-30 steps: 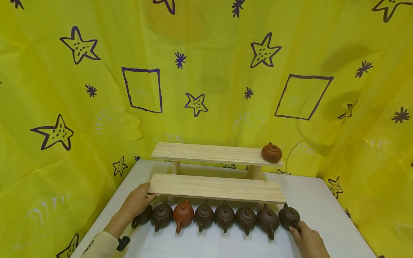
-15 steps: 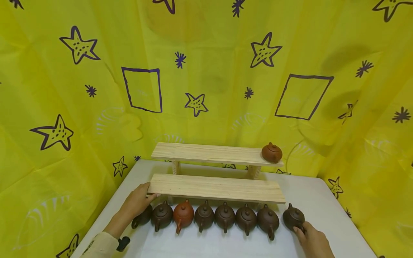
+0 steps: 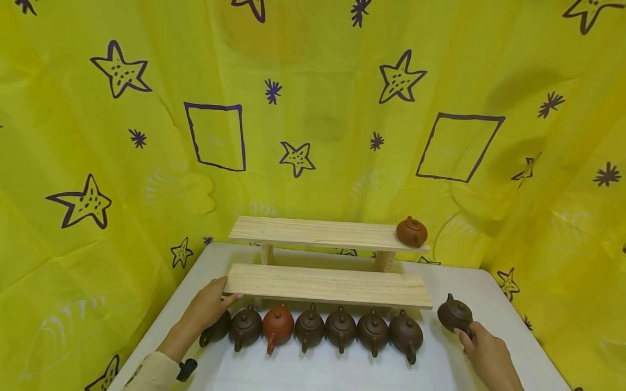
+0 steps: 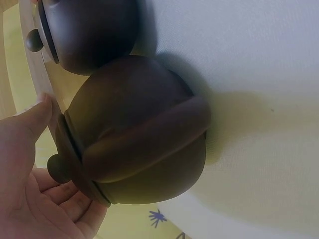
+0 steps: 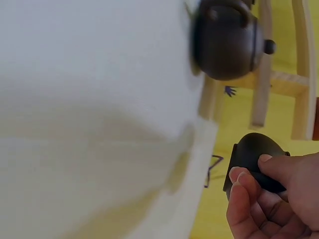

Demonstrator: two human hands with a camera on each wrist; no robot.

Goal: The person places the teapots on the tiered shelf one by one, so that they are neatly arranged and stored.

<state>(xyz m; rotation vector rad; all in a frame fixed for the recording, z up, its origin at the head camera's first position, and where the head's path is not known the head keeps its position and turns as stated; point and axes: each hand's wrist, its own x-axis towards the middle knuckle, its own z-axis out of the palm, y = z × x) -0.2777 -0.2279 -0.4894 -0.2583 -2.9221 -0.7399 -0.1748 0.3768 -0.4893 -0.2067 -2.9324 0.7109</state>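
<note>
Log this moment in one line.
Right hand: holds dark teapot, clear of table | Left hand: holds lower shelf | Upper shelf: brown teapot

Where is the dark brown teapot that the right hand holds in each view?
Head: the dark brown teapot, lower right, held by the right hand.
Left wrist: not in it.
Right wrist: lower right, held.
Shared landmark: the lower wooden shelf, seen in all three views.

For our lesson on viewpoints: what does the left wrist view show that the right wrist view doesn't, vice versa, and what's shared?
Only left wrist: the left hand, touching the lower board.
Only right wrist: the right hand, holding a dark teapot, and part of a reddish-brown teapot.
Both: lower board, other dark teapots, white table, yellow curtain.
</note>
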